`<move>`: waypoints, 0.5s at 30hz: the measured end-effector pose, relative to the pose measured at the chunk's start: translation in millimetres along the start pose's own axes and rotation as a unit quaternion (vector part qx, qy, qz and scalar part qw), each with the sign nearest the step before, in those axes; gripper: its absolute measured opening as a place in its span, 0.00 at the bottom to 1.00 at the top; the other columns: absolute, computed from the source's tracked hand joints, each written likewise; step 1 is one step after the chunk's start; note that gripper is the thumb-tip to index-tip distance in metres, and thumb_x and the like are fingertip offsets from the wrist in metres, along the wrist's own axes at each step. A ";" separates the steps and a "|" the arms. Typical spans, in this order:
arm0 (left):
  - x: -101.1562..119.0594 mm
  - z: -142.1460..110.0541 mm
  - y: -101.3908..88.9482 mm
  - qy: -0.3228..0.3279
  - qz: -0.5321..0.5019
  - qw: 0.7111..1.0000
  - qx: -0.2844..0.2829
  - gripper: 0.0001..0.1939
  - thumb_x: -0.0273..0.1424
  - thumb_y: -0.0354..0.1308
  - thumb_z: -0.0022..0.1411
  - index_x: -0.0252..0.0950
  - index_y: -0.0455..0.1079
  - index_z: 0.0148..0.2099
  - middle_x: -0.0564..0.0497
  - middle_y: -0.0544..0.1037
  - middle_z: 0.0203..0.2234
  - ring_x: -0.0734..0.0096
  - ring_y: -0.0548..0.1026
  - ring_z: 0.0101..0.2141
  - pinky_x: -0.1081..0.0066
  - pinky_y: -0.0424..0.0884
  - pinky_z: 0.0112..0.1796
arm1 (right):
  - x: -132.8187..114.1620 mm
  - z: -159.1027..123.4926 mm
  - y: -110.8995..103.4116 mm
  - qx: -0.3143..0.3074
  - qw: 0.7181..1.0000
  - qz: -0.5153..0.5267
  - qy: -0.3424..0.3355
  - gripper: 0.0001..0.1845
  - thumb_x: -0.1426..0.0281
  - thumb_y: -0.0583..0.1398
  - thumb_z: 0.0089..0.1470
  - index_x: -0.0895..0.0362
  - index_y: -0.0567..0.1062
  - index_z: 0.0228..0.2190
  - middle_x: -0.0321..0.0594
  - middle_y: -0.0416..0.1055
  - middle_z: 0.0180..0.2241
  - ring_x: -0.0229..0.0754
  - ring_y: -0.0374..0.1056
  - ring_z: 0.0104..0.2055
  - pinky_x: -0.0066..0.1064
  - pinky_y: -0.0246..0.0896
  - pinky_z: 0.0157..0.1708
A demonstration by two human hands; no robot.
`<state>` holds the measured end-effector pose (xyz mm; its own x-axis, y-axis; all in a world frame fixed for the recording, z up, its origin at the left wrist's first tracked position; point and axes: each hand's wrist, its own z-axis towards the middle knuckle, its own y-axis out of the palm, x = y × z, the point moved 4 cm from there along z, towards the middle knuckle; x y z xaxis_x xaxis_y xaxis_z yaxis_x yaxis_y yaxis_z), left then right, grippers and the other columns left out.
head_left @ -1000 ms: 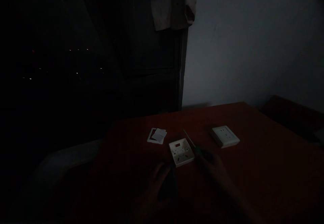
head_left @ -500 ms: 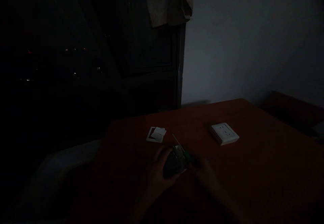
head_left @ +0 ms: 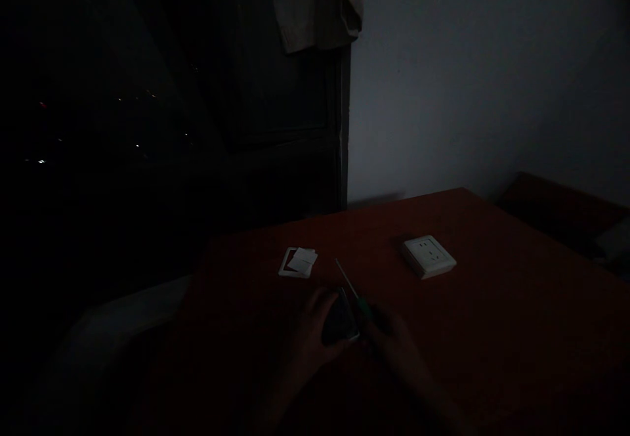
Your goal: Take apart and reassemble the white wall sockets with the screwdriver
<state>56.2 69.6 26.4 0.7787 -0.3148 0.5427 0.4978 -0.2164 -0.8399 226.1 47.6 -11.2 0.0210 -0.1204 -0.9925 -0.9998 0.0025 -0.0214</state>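
The picture is very dark. My left hand (head_left: 315,327) is closed around a dark, square-looking piece with a pale edge (head_left: 339,321), gripping it between thumb and fingers. Its face is in shadow, so I cannot tell its exact kind. The white wall box is not plainly visible; the held piece and my fingers cover its former place. In my right hand (head_left: 394,344) is a screwdriver (head_left: 363,308) with a green handle. Its thin shaft points up and left, just beyond the dark piece, and its tip touches nothing I can make out.
A white socket (head_left: 429,256) on its box sits on the reddish table (head_left: 492,291) to the right. At the left lie a white frame (head_left: 285,270) and a white plate (head_left: 302,260) overlapping it. Behind are a pale wall (head_left: 443,94) and hanging cloth (head_left: 315,16).
My left hand has moved up and right with the dark piece, to where the open white box lay. My right hand has brought the screwdriver left and slightly lower. The view has shifted slightly.
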 end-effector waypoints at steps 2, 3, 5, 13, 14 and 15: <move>-0.5 0.7 -0.2 0.006 -0.004 1.000 -0.005 0.34 0.34 0.66 0.50 0.42 0.62 0.60 0.45 0.64 0.59 0.53 0.65 0.57 0.57 0.64 0.56 | -0.2 0.0 0.3 -0.006 1.000 -0.007 0.001 0.23 0.56 0.59 0.52 0.58 0.74 0.44 0.43 0.76 0.39 0.48 0.72 0.36 0.34 0.67 0.33; -1.2 0.7 -0.2 0.005 -0.007 1.000 -0.008 0.35 0.34 0.66 0.50 0.41 0.62 0.60 0.44 0.64 0.59 0.53 0.65 0.57 0.56 0.63 0.56 | -0.4 0.1 0.4 -0.009 1.000 -0.011 0.002 0.23 0.56 0.59 0.52 0.58 0.74 0.44 0.43 0.77 0.38 0.47 0.72 0.35 0.33 0.67 0.32; -2.5 0.3 0.0 0.006 -0.018 1.000 -0.011 0.35 0.34 0.66 0.50 0.40 0.61 0.60 0.43 0.63 0.60 0.52 0.64 0.58 0.55 0.62 0.57 | -0.3 0.1 0.1 -0.009 1.000 -0.020 0.008 0.22 0.57 0.59 0.52 0.58 0.74 0.44 0.42 0.77 0.36 0.46 0.72 0.33 0.32 0.66 0.30; -5.9 -3.6 0.1 0.023 -0.047 0.999 0.012 0.34 0.34 0.66 0.51 0.44 0.61 0.60 0.46 0.63 0.60 0.53 0.64 0.58 0.54 0.62 0.57 | 2.1 -0.7 -0.2 -0.008 1.000 -0.015 0.002 0.23 0.57 0.58 0.52 0.58 0.74 0.45 0.42 0.77 0.37 0.46 0.72 0.34 0.31 0.67 0.30; -6.7 -3.8 0.3 0.022 -0.049 0.998 0.014 0.34 0.33 0.66 0.51 0.44 0.62 0.60 0.46 0.63 0.60 0.53 0.64 0.58 0.54 0.62 0.57 | 2.6 -0.5 0.0 -0.012 1.000 -0.017 0.005 0.23 0.57 0.58 0.52 0.58 0.73 0.46 0.42 0.77 0.36 0.46 0.72 0.33 0.31 0.67 0.29; -7.4 -4.1 0.4 0.022 -0.050 0.998 0.016 0.34 0.33 0.66 0.51 0.44 0.62 0.60 0.47 0.63 0.60 0.53 0.64 0.58 0.55 0.63 0.57 | 3.1 -0.2 -0.1 -0.012 1.000 -0.018 0.007 0.24 0.57 0.58 0.52 0.59 0.73 0.46 0.43 0.77 0.36 0.46 0.72 0.33 0.31 0.67 0.29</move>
<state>49.1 68.1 22.1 0.7074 -0.3325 0.6238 0.5851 -0.2198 -0.7806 226.2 47.1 -14.2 0.0576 -0.1335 -0.9894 -0.9982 -0.0257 -0.0547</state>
